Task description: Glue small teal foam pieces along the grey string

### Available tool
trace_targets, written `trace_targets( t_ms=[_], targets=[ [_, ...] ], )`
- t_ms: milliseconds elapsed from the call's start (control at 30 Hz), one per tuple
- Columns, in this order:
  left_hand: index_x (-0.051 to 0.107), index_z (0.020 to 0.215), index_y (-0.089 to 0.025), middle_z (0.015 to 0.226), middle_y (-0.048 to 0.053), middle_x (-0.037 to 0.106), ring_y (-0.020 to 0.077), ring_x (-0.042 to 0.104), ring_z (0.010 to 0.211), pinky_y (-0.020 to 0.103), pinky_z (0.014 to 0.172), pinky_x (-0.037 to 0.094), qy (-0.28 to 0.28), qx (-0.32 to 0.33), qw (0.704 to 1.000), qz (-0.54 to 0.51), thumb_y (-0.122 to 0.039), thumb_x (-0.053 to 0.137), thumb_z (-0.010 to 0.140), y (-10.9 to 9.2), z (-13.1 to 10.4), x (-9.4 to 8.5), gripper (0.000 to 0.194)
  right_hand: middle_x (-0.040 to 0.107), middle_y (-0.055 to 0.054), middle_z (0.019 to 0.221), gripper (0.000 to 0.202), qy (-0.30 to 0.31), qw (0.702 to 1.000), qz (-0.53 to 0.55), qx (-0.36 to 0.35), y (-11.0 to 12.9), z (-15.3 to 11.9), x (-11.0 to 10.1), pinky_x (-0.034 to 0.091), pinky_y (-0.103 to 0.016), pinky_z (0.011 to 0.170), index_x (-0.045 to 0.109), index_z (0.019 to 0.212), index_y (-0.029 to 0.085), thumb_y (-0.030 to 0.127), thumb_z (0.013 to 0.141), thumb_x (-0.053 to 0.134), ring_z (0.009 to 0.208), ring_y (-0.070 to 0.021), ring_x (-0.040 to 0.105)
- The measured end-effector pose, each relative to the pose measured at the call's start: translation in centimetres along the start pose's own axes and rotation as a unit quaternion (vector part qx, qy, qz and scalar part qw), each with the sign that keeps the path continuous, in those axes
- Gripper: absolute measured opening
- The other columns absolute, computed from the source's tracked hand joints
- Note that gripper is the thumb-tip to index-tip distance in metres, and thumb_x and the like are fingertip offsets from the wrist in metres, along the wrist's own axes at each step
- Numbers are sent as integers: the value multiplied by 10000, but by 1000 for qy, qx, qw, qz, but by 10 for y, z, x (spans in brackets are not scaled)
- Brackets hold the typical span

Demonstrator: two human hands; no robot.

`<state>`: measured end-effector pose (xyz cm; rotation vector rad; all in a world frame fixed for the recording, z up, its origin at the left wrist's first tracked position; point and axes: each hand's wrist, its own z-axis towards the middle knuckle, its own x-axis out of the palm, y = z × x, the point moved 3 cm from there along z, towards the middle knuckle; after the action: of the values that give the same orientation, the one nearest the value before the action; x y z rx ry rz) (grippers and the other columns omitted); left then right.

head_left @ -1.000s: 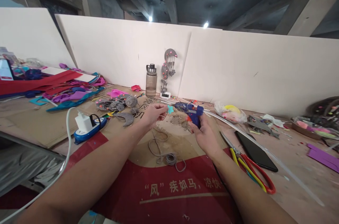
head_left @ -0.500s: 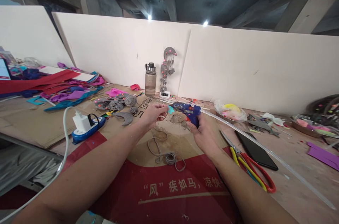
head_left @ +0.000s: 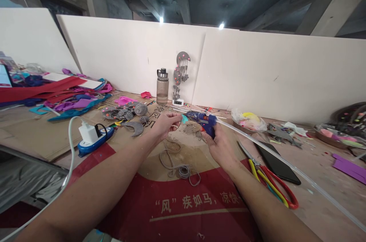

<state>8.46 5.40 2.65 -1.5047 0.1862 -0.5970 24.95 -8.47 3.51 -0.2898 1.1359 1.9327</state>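
Note:
Between the thumb and fingers of my left hand (head_left: 168, 123) is a small turquoise piece (head_left: 184, 118), pinched at its edge. My right hand (head_left: 219, 141) is wrapped round the handle of a blue glue gun (head_left: 206, 120), whose nozzle points left at the turquoise piece. A long clear glue stick (head_left: 274, 154) runs out of the gun's back toward the lower right. Below the hands, a grey cord (head_left: 184, 171) lies in loose coils on the printed cardboard (head_left: 200, 219). Whether the nozzle touches the piece is too small to tell.
Scissors (head_left: 271, 181) and a black phone (head_left: 278, 163) lie to the right. At left are a blue power strip (head_left: 95, 142) with a white plug, grey felt pieces (head_left: 135, 128) and coloured cloth (head_left: 65, 93). A bottle (head_left: 162, 87) stands at the back.
The glue stick's far end has swung slightly upward and right. Both hands have kept nearly the same place and hold.

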Motion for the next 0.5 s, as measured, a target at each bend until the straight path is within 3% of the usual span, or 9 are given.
trace_targets(
  t_ms=[500],
  targets=[
    [601, 667, -127, 530, -23, 528, 41, 423, 456, 171, 418, 255, 1, -3, 1000, -7, -329, 833, 530, -2, -2, 2, 337, 629, -164, 1209, 391, -7, 1000, 3, -4, -2, 1, 2, 447, -495, 987, 501, 1201, 175, 409, 889, 479, 1154, -308, 574]
  ],
)
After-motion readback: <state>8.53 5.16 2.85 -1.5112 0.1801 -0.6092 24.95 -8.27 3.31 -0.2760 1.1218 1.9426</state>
